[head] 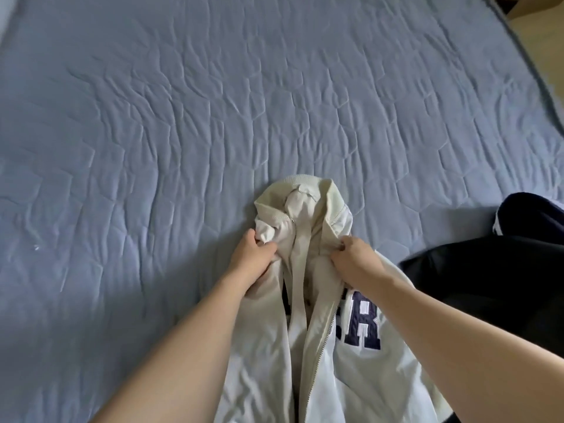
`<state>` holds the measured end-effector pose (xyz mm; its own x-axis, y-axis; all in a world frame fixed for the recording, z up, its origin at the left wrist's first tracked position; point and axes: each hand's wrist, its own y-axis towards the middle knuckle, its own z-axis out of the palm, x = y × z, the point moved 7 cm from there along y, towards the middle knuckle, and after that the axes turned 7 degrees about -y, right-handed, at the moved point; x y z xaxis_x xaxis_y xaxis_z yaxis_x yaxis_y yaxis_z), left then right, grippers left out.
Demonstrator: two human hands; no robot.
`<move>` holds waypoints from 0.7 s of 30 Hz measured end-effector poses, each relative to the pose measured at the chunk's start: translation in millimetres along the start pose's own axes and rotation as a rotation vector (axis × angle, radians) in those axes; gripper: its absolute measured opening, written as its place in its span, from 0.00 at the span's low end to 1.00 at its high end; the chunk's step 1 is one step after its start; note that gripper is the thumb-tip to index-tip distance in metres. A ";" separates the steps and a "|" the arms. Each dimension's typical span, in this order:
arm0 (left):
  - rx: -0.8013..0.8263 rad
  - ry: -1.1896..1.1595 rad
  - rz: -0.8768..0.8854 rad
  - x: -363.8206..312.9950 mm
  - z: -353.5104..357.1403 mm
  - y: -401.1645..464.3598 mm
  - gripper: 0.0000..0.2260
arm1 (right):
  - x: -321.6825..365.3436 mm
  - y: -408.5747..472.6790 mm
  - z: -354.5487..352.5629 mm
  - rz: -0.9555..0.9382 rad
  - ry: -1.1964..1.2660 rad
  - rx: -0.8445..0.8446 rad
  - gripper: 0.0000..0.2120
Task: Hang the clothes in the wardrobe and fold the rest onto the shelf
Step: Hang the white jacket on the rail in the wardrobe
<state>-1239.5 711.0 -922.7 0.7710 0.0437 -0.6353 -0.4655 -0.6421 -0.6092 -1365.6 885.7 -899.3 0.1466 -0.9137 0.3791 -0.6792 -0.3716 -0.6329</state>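
Observation:
A cream zip-up jacket (pixel 360 370) with navy block letters on its chest lies on the bed, collar pointing away from me. Its zip is open and the collar area is bunched up. My left hand (pixel 251 259) grips the fabric at the left shoulder just below the collar. My right hand (pixel 354 262) pinches the fabric at the right shoulder. Both forearms reach in from the bottom of the view. No hanger shows.
The jacket rests on a blue quilted bedspread (pixel 183 132) that fills most of the view. A dark navy garment (pixel 488 279) lies right of the jacket, touching it. The bed's edge and a strip of pale floor (pixel 546 35) show at the top right.

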 end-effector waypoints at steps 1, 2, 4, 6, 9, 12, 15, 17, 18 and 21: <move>0.012 0.008 -0.019 1.1 -8.0 -10.5 0.08 | 3.9 -9.0 -3.4 -0.001 -0.016 0.013 0.06; 0.010 0.006 -0.044 1.9 -18.3 -22.9 0.10 | 8.4 -18.6 -9.2 -0.003 -0.037 0.008 0.07; -0.005 -0.040 -0.101 -0.1 -38.3 -49.2 0.14 | 18.5 -41.1 -25.6 0.011 -0.044 -0.028 0.09; -0.021 -0.107 -0.140 -13.1 -66.4 -83.9 0.13 | 35.4 -71.2 -49.9 0.009 0.013 -0.055 0.08; -0.030 -0.131 -0.145 -48.3 -109.7 -145.6 0.12 | 63.9 -128.9 -97.6 -0.024 0.106 -0.105 0.07; -0.126 -0.168 -0.019 -95.8 -152.0 -220.4 0.11 | 97.8 -187.6 -150.3 -0.032 0.156 -0.118 0.10; -0.232 -0.182 -0.008 -126.9 -195.4 -318.0 0.14 | 135.5 -264.8 -197.5 -0.088 0.160 0.022 0.13; -0.295 -0.213 0.045 -139.9 -220.7 -368.0 0.16 | 151.7 -308.0 -226.7 -0.129 0.218 0.063 0.12; -0.342 -0.231 0.067 -142.4 -235.8 -393.3 0.17 | 156.4 -331.9 -239.0 -0.129 0.274 0.063 0.09; -0.488 -0.323 0.097 -151.6 -272.5 -450.8 0.14 | 172.5 -389.4 -265.7 -0.143 0.393 0.010 0.06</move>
<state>-1028.1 785.2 -422.5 0.5281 0.1489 -0.8360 -0.2143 -0.9293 -0.3009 -1267.0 916.5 -408.0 -0.0477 -0.7208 0.6915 -0.6647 -0.4938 -0.5607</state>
